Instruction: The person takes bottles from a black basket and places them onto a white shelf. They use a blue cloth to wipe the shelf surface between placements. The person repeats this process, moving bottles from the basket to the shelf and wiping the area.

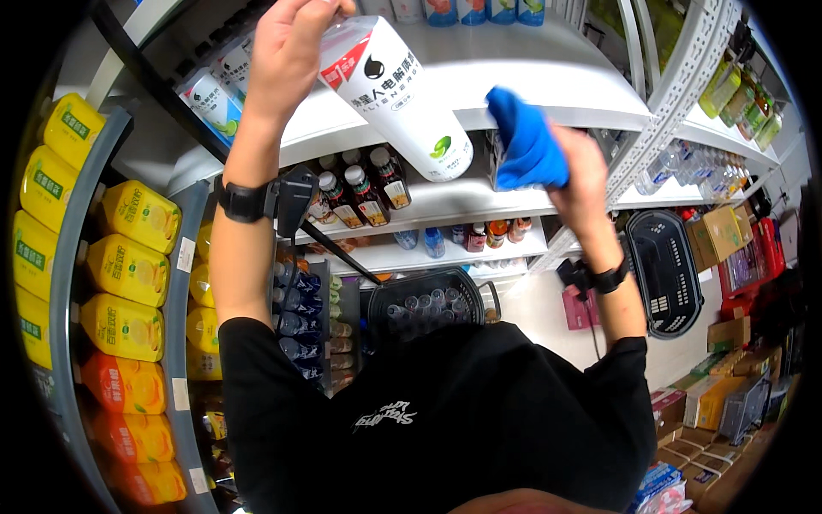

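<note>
My left hand (291,53), raised at the upper left, is closed on the top end of a large white bottle (401,103) with red and green print. The bottle hangs tilted in front of a white shelf (556,77), its base toward the lower right. A blue cloth (525,141) is bunched in my right hand (582,171), to the right of the bottle and apart from it. That hand is slightly blurred, its fingers partly hidden by the cloth.
Yellow and orange jugs (133,265) fill the racks on the left. Dark bottles (368,193) stand on the shelf below. A black basket (428,300) with several bottles is near my body; another black basket (664,274) and cardboard boxes (719,236) are at the right.
</note>
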Demonstrator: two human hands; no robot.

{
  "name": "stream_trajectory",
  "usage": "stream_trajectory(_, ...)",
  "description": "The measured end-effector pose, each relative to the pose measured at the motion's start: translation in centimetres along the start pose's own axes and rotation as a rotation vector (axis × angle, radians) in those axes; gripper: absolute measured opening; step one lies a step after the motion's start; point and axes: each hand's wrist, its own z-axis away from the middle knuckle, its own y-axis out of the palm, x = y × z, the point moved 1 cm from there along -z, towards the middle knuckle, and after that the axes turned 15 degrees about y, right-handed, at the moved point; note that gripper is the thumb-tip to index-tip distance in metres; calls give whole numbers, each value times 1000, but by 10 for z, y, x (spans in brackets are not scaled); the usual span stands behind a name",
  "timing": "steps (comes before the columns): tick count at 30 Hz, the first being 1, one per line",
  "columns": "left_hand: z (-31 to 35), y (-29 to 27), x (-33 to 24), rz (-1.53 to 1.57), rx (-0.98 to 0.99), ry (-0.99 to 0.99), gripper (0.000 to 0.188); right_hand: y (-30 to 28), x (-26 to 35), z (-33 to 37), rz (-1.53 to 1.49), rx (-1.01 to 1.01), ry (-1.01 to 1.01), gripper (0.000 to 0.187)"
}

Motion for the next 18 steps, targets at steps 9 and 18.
stream_trajectory(9,-60,26,39,-432,324,128,20,-2,-67,-145,486,514,130,82)
stream_trajectory(18,-62,39,70,-424,227,144,29,30,16,-211,63,335,-215,84)
